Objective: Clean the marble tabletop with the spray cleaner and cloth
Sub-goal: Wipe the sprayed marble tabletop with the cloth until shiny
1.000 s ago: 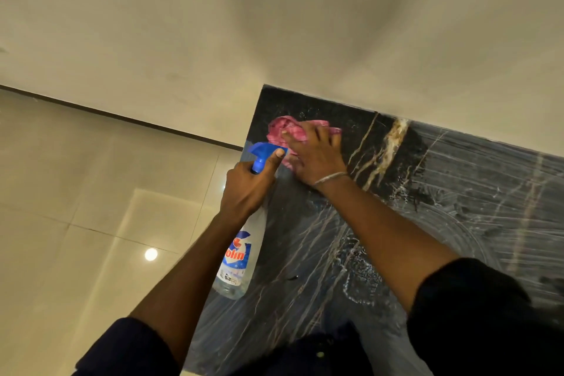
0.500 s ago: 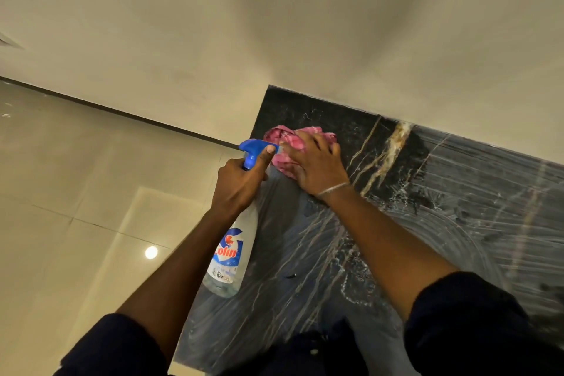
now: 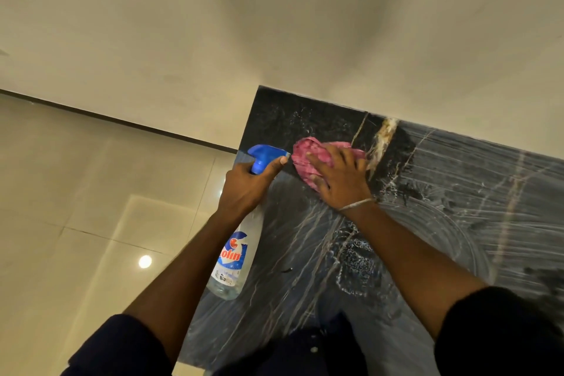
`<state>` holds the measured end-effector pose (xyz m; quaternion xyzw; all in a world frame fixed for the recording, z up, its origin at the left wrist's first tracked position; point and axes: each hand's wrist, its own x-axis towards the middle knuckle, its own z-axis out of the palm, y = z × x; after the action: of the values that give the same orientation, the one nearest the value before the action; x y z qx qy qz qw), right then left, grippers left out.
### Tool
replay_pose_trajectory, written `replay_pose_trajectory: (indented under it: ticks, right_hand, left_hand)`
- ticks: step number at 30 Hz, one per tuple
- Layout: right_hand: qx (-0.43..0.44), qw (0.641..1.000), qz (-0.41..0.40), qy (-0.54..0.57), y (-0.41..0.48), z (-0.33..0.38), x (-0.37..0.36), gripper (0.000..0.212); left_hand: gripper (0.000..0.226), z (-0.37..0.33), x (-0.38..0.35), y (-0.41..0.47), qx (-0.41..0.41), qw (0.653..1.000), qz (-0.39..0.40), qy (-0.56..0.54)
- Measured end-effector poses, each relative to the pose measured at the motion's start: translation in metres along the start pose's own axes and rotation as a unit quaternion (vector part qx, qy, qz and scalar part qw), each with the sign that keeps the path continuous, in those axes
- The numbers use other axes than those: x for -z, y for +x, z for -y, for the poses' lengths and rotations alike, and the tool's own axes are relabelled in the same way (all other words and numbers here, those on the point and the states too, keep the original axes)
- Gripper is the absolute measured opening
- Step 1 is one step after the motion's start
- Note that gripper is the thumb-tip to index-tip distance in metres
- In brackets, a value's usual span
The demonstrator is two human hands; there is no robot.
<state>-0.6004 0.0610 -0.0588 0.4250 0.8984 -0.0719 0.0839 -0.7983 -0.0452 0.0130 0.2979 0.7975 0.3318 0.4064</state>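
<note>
The black marble tabletop (image 3: 457, 192) with pale veins runs from the far left corner to the right, streaked with wet wipe marks. My right hand (image 3: 338, 180) presses a crumpled pink cloth (image 3: 308, 156) flat on the marble near the far left corner. My left hand (image 3: 247, 189) grips the neck of a clear spray bottle (image 3: 232, 259) with a blue trigger head (image 3: 262, 156), held at the table's left edge, nozzle close to the cloth. Foamy droplets lie on the marble under my right forearm.
A cream wall (image 3: 305, 24) rises right behind the tabletop. Glossy beige floor tiles (image 3: 76, 207) lie to the left of the table, with a dark skirting line (image 3: 122, 122) along the wall's foot. My dark-clothed body stands at the table's near edge.
My right hand and the cloth slid a little toward me and rightward on the marble. The left hand with the bottle stayed beside the cloth, shifting slightly left.
</note>
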Motion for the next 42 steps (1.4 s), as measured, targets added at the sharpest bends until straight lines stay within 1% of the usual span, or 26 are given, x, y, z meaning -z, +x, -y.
replay_pose_trajectory:
  ticks: [3,5,7,10,12,13,15,16,18,22,24,27,29,31,35,36,39,40,42]
  right_hand:
    - [0.038,0.999,0.013,0.031,0.039,0.055,0.008,0.052]
    - [0.052,0.996,0.042,0.052,0.064,0.09,0.011,0.062]
    - [0.088,0.994,0.062,0.034,0.081,0.115,0.011,0.074]
    - [0.118,0.991,0.065,0.016,0.088,0.125,0.006,0.076]
    - [0.104,0.992,0.054,0.053,0.08,0.119,0.006,0.073]
    - [0.1,0.991,0.05,0.067,0.074,0.112,0.005,0.067]
    - [0.104,0.992,0.039,0.062,0.052,0.092,0.002,0.052]
    - [0.104,0.993,0.034,0.053,0.038,0.079,0.0,0.049]
    - [0.086,0.995,0.035,0.042,0.008,0.05,-0.005,0.051]
    - [0.016,1.0,0.0,0.022,-0.055,-0.009,-0.019,0.053]
    - [-0.005,1.0,0.0,0.022,-0.073,-0.025,-0.02,0.053]
    - [-0.018,1.0,-0.01,0.02,-0.075,-0.027,-0.019,0.053]
    - [-0.016,1.0,-0.005,0.02,-0.067,-0.017,-0.017,0.054]
    - [0.008,1.0,0.0,0.016,-0.053,0.002,-0.014,0.055]
    - [0.072,0.997,0.024,0.03,-0.003,0.067,-0.003,0.051]
    - [0.081,0.995,0.036,0.037,0.011,0.086,-0.001,0.053]
    - [0.091,0.991,0.077,0.064,0.041,0.131,0.003,0.076]
    - [0.097,0.99,0.078,0.068,0.046,0.139,0.004,0.08]
    - [0.109,0.989,0.068,0.071,0.046,0.14,0.003,0.075]
  left_hand:
    - [0.043,0.003,0.007,-0.002,0.011,1.0,-0.01,0.007]
    - [0.044,0.005,0.014,-0.003,0.022,1.0,-0.017,0.006]
    - [0.043,0.006,0.02,-0.004,0.034,0.999,-0.027,-0.004]
    - [0.041,0.012,0.025,-0.008,0.035,0.999,-0.03,-0.005]
    - [0.041,0.016,0.027,-0.011,0.039,0.999,-0.03,0.002]
    - [0.042,0.017,0.026,-0.011,0.043,0.999,-0.029,0.005]
    - [0.046,0.017,0.025,-0.013,0.044,0.999,-0.026,0.011]
    - [0.049,0.016,0.023,-0.015,0.04,0.999,-0.025,0.01]
    - [0.052,0.014,0.02,-0.017,0.034,0.999,-0.024,0.0]
    - [0.05,0.011,0.009,-0.025,0.025,1.0,-0.009,-0.004]
    - [0.05,0.011,0.004,-0.029,0.024,1.0,0.0,-0.005]
    - [0.051,0.014,0.0,-0.033,0.02,1.0,0.009,-0.011]
    - [0.049,0.017,0.0,-0.036,0.026,1.0,0.01,-0.014]
    - [0.045,0.022,0.002,-0.038,0.03,0.999,0.005,-0.012]
    - [0.044,0.034,0.012,-0.038,0.042,0.999,-0.019,0.005]
    - [0.046,0.037,0.015,-0.037,0.048,0.998,-0.026,0.007]
    - [0.046,0.042,0.025,-0.035,0.072,0.997,-0.041,0.006]
    - [0.045,0.043,0.028,-0.034,0.077,0.996,-0.045,0.003]
    - [0.044,0.045,0.033,-0.033,0.075,0.996,-0.047,0.001]
